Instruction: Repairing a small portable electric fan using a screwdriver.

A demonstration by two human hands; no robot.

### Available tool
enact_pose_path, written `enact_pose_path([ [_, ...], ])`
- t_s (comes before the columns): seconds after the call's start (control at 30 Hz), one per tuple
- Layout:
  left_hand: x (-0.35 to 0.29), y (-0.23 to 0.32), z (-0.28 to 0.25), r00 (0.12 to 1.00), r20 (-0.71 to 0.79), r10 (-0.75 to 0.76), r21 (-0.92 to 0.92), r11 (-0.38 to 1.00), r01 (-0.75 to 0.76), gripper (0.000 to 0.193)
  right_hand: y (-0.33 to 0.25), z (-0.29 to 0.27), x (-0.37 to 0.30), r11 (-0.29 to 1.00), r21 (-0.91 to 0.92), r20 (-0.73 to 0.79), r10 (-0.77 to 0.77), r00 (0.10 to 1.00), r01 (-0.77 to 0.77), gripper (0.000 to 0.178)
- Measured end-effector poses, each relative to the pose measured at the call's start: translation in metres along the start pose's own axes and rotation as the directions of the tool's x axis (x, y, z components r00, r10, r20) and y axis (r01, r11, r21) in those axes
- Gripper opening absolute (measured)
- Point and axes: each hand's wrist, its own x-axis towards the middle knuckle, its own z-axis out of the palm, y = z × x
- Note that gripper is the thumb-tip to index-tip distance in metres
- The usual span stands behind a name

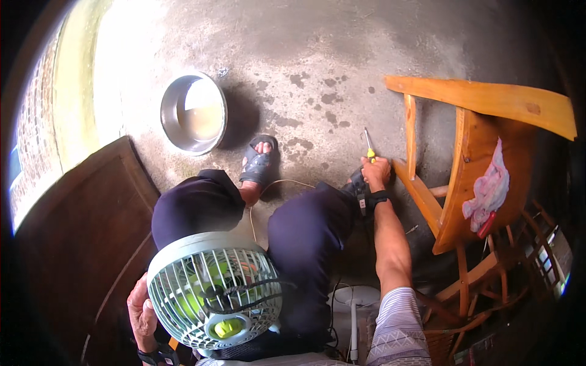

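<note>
A small electric fan rests on my lap, with a pale blue-green round grille, light-green blades and a yellow-green knob at its centre. Dark cord lies across the grille. My left hand grips the fan's left side, its fingers partly hidden behind the rim. Out to the right, past my knee, my right hand is closed around the yellow-green handle of a screwdriver. The screwdriver's metal shaft points forward, away from me, above the concrete floor.
A metal basin of cloudy water stands front left. To the right is a wooden chair bearing a pinkish cloth and a red-handled tool. A brown board lies left. A thin cord runs between my feet.
</note>
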Motion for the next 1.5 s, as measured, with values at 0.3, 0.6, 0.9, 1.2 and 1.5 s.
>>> enact_pose_path([
  [0.3,0.003,0.004,0.0,0.999,0.024,-0.023,0.013,1.0,0.022,0.076,-0.017,-0.01,-0.016,0.998,-0.053,0.02,0.02,1.0,-0.019,0.025],
  [0.6,0.014,0.024,0.008,0.988,0.148,0.055,0.124,0.99,-0.073,0.05,0.017,-0.007,-0.007,0.799,0.172,-0.071,-0.574,0.816,0.577,0.028],
  [0.9,0.002,0.0,0.002,0.94,0.187,0.285,-0.092,0.958,-0.272,0.049,-0.051,-0.144,-0.203,0.521,0.454,-0.168,-0.747,0.643,0.723,0.014],
  [1.2,-0.001,-0.032,-0.001,0.883,0.107,0.457,-0.221,0.877,-0.427,0.044,-0.106,-0.24,-0.454,0.414,0.431,-0.004,-0.888,0.461,0.802,0.014],
  [1.5,-0.005,-0.038,-0.009,0.817,0.029,0.576,-0.08,0.816,-0.572,0.043,-0.132,-0.211,-0.584,0.433,0.39,0.288,-0.896,0.339,0.812,0.004],
])
